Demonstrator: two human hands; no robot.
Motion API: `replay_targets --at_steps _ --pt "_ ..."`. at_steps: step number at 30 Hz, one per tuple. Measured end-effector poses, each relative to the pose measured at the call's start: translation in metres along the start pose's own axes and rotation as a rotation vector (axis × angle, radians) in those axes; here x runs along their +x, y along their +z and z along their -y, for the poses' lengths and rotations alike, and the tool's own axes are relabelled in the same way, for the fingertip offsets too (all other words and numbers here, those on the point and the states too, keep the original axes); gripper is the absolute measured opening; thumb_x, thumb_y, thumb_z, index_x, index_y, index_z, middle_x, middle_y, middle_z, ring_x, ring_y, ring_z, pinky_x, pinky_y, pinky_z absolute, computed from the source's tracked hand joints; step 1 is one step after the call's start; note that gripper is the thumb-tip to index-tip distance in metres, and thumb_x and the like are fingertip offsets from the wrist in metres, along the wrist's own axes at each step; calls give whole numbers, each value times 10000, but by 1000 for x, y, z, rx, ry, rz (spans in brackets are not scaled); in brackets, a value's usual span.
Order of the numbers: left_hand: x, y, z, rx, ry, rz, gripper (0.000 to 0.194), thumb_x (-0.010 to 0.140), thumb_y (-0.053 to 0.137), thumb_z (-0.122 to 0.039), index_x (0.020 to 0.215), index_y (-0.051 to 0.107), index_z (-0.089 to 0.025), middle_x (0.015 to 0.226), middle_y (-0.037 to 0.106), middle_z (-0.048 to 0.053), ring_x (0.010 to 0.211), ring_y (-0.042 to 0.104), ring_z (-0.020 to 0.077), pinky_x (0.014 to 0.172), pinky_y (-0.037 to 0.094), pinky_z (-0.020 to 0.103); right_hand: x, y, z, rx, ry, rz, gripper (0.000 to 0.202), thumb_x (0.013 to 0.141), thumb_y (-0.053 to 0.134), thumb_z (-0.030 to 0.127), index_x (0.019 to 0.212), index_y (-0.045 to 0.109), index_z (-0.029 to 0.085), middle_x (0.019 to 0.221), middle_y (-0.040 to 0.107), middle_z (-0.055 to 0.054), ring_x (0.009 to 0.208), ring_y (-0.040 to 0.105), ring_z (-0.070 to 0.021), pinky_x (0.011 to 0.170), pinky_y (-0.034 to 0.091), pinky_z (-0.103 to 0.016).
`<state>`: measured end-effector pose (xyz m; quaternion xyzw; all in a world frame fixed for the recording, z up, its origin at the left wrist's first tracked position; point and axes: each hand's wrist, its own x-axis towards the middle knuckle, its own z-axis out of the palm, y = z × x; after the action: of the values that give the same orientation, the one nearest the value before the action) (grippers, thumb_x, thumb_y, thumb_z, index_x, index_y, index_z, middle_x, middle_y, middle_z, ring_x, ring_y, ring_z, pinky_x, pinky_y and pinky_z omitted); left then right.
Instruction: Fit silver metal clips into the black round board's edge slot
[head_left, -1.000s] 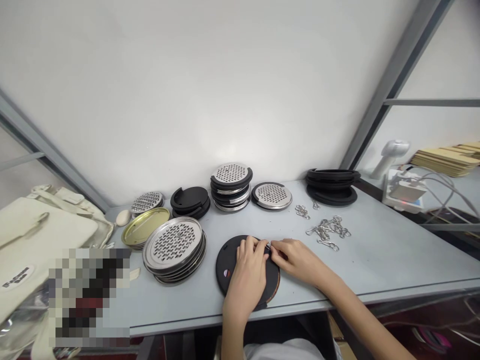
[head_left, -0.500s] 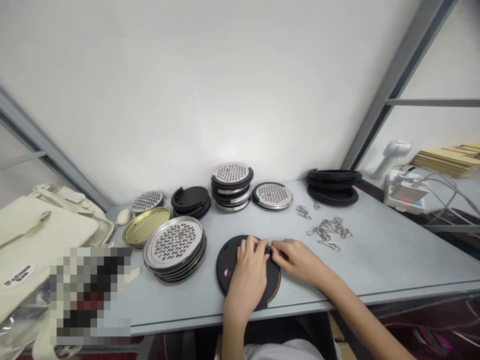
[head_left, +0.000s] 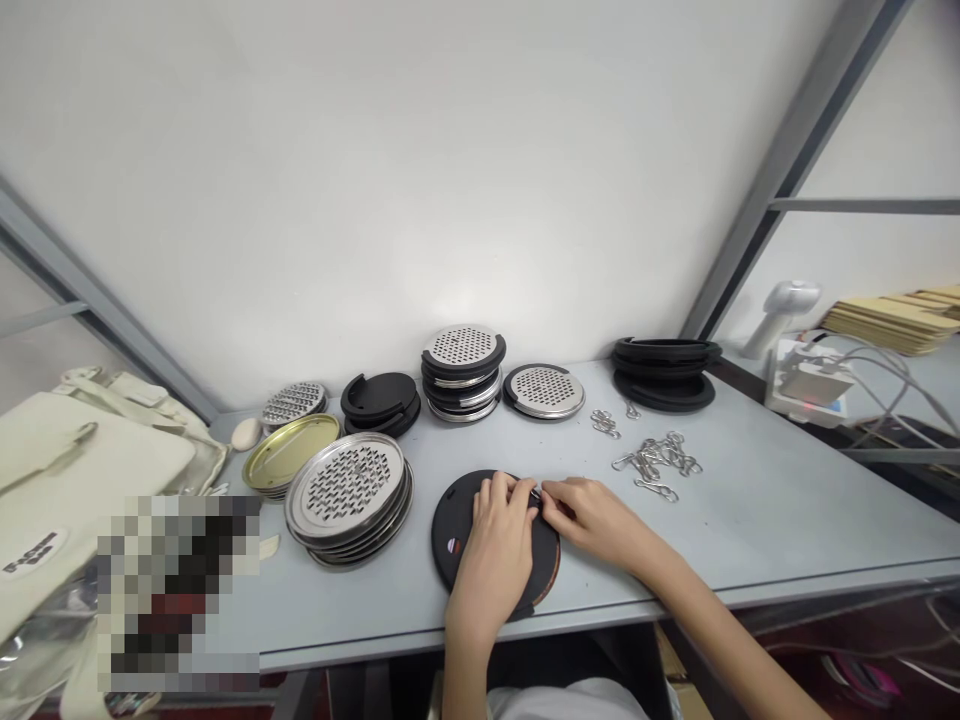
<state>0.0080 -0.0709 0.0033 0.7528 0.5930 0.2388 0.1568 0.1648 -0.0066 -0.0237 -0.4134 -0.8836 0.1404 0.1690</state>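
A round black plastic holder (head_left: 456, 520) lies on the grey table (head_left: 637, 545) near its front edge, with a small logo on its face and an orange-brown rim at the right. My left hand (head_left: 501, 545) rests over it, fingers bent and pressing on its top. At its upper right edge, my right hand (head_left: 585, 515) pinches a small metal clip (head_left: 535, 493), mostly hidden by the fingertips. Right of my hands lies a loose pile of metal snap hooks (head_left: 660, 458). To the left is a stack of round grater discs (head_left: 349, 495).
Gold-coloured discs (head_left: 289, 455) and black holders (head_left: 382, 400) stand at the back left. A stack of holders with graters (head_left: 463, 372) rises by the wall, beside a single one (head_left: 546, 390). More black rings (head_left: 664, 375) sit back right. A cream bag (head_left: 90, 450) covers the left end.
Almost nothing differs. Both hands stay at the black holder's upper edge, and the whole view has shifted very slightly.
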Motion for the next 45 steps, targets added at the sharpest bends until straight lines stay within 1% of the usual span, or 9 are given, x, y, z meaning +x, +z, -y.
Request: replay_targets --at_steps 16,23,30,35,41,45 --pt "0 -3 -1 -23 -3 16 327 949 287 -163 1188 479 -275 1078 474 38 986 437 189 889 374 345 0 -1 2 6 1 9 298 915 355 223 668 517 180 579 554 -12 509 460 -125 542 281 -246" --pt "1 -1 0 -67 12 10 307 948 291 -157 1149 489 -278 1066 474 25 980 428 187 889 382 344 1 -5 5 2 -7 9 303 941 316 232 703 498 187 578 533 1 519 466 -125 547 283 -240" --pt "1 -2 0 -90 18 20 318 941 290 -137 1143 493 -275 1079 470 31 990 427 192 898 384 343 1 -1 2 3 -8 10 293 934 331 231 696 497 188 589 549 -4 522 478 -126 549 281 -244" --pt "2 -2 0 -96 24 17 335 942 283 -143 1165 490 -284 1074 474 32 994 431 191 899 384 342 0 1 0 14 -7 -8 273 930 340 233 688 461 196 584 532 5 521 465 -126 546 276 -245" --pt "1 -3 -1 -94 24 16 337 941 297 -143 1180 487 -288 1062 476 30 983 433 186 889 389 332 2 0 1 79 -11 -13 202 916 347 220 717 377 218 576 480 36 502 423 -123 528 267 -238" --pt "1 -3 0 -95 23 14 334 942 300 -144 1179 485 -288 1058 475 28 982 430 186 891 388 333 1 0 1 113 -9 -20 158 909 361 222 751 357 225 576 448 48 493 408 -125 520 259 -238"
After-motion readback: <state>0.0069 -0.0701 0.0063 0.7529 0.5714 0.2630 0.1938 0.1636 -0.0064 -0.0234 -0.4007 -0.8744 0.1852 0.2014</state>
